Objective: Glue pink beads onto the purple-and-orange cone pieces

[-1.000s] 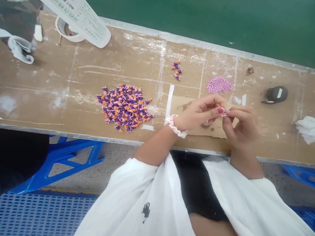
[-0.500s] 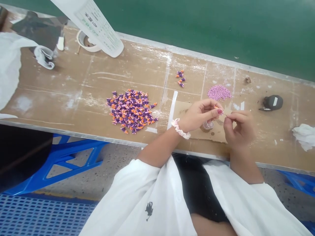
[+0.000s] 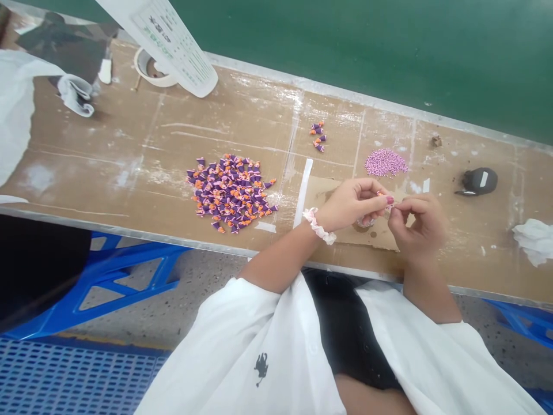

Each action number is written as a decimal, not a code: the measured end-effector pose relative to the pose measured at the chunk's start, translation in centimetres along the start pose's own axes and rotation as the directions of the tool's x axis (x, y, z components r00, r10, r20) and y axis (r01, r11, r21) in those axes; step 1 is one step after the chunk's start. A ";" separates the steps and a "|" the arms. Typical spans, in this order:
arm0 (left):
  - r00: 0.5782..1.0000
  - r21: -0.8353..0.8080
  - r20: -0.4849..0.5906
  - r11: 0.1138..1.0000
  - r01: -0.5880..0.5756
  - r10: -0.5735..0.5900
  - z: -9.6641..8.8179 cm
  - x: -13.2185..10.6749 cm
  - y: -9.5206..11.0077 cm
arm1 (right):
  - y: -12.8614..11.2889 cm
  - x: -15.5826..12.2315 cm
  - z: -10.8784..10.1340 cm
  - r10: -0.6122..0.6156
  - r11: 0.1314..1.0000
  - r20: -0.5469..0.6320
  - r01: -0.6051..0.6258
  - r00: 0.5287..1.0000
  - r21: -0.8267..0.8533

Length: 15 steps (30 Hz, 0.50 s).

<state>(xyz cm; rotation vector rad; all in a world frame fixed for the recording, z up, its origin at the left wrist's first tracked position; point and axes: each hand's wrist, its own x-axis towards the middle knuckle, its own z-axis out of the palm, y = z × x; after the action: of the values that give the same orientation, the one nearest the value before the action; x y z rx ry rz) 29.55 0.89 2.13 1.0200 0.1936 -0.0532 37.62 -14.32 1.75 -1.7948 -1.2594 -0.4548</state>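
Note:
My left hand, with a pink scrunchie on its wrist, pinches a tiny orange and purple piece between thumb and fingertips. My right hand meets it fingertip to fingertip, its fingers pinched on something too small to make out. Both hover over a cardboard sheet on the brown worktable. A large pile of purple and orange cone pieces lies to the left of my hands. A few of the same pieces sit farther back. A heap of small pink bits lies just beyond my hands.
A small glass jar sits under my left hand. A dark grey object and a crumpled white cloth lie at the right. A tape roll and a white printed card are at the back left. Blue stools stand below.
The view has shifted a little. My hands stay together over the cardboard, the fingertips working closer against each other; the piles have not moved.

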 end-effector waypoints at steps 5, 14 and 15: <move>1.000 -0.006 0.014 1.000 -0.010 0.010 0.0 0.1 -0.1 | -0.1 0.1 -0.1 0.010 1.000 0.024 -0.010 1.000 0.015; 0.999 -0.037 0.027 0.999 0.024 -0.023 0.1 0.2 -0.5 | -0.4 0.3 -0.3 0.054 0.998 0.057 -0.056 0.997 0.029; 0.999 -0.048 0.031 0.999 0.026 -0.024 0.1 0.2 -0.6 | -0.4 0.3 -0.3 0.053 0.998 0.054 -0.055 0.997 0.024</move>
<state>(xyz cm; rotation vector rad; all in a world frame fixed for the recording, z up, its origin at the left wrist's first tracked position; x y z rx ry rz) 29.73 0.48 1.63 0.9682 0.1790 -0.0867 37.49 -14.38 2.32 -1.8255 -1.2447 -0.3608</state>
